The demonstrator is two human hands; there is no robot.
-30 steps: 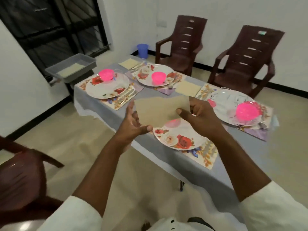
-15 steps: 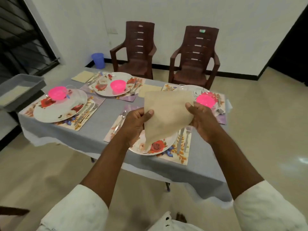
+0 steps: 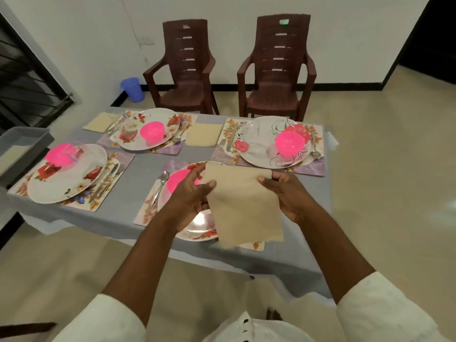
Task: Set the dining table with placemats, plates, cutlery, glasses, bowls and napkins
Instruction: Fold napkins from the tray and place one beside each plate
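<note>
Both hands, left hand and right hand, hold the beige napkin by its top corners, fingers pinched on it, above the near plate. Lowered carelessly, it could catch the pink bowl behind or cover the plate rather than lie on the desk beside it.

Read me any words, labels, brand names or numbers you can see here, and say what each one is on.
No readable text anywhere.
Green sticker on the right chair: too small and blurred to read.
Plates, placemats and held napkin: patterns or plain, no lettering.
</note>
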